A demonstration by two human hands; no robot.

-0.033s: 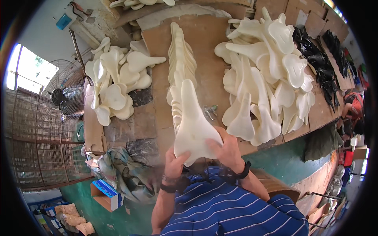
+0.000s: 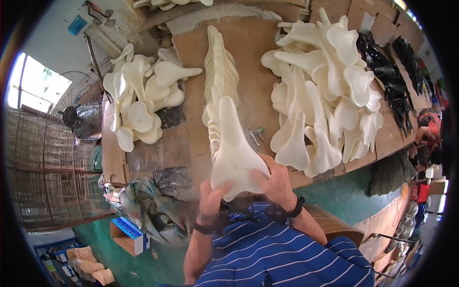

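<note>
A cream-white foam bicycle saddle pad (image 2: pixel 234 148) is held between my two hands, its narrow nose pointing away from me. My left hand (image 2: pixel 213 193) grips the left side of its wide end, thumb on top. On the other side my right hand (image 2: pixel 273 182) has its thumb pressed on the top face and its fingers wrapped round the edge. Just beyond lies a long row of nested saddle pads (image 2: pixel 221 67) on the cardboard-covered table (image 2: pixel 256 62). The held pad hides the near end of this row.
Heaps of loose saddle pads lie on the left (image 2: pixel 138 117) and right (image 2: pixel 330 91). A small metal tool (image 2: pixel 256 135), perhaps a spray gun, rests right of the row. Black pieces (image 2: pixel 387 76) lie far right. A wire-cage fan (image 2: pixel 79 112) and crumpled cloth (image 2: pixel 148 205) are at left.
</note>
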